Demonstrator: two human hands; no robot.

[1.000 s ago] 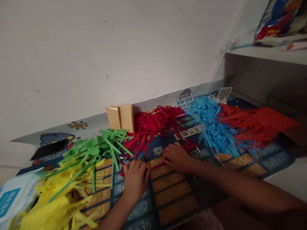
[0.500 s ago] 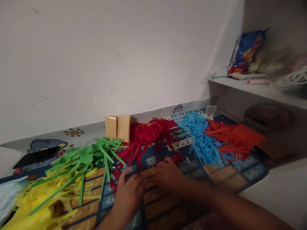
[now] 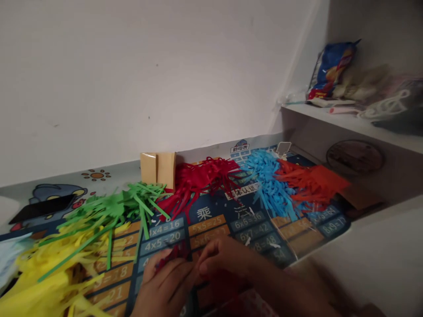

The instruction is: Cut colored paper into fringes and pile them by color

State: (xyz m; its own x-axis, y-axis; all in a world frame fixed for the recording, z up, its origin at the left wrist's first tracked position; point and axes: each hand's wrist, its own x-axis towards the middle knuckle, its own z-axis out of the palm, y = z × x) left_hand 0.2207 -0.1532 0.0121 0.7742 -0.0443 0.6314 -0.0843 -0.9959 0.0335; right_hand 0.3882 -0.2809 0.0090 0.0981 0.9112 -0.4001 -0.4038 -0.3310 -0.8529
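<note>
Two bare hands are seen low in the centre, brought together above a desk mat (image 3: pixel 178 235) printed with times tables in blue and orange boxes. In the left hand (image 3: pixel 167 284), a small bunch of dark red paper strips (image 3: pixel 172 256) is held; the grip is closed on it, with its ends showing above the fingers. The right hand (image 3: pixel 220 257) is placed against the left at the fingertips, its fingers curled; whether its grip is closed on anything cannot be told, as the meeting point is dim and blurred. Behind the hands, fringed paper is spread in an arc across the mat: yellow fringe (image 3: pixel 49 273) at the near left, partly overlapped by green fringe (image 3: pixel 119 204), then red fringe (image 3: pixel 198 176) in the middle, and blue fringe (image 3: pixel 266 176) touching orange-red fringe (image 3: pixel 313 180) at the right. A folded tan card (image 3: pixel 165 169) is stood upright by the wall (image 3: pixel 165 79), between the green and the red. At the far left, a flat black object (image 3: pixel 42 208) is laid on the mat. A few small white scraps (image 3: pixel 274 245) are scattered to the right of the hands. At the upper right, a blue snack bag (image 3: pixel 333 66) and a white cord (image 3: pixel 386 105) are kept on a shelf (image 3: pixel 346 119).
</note>
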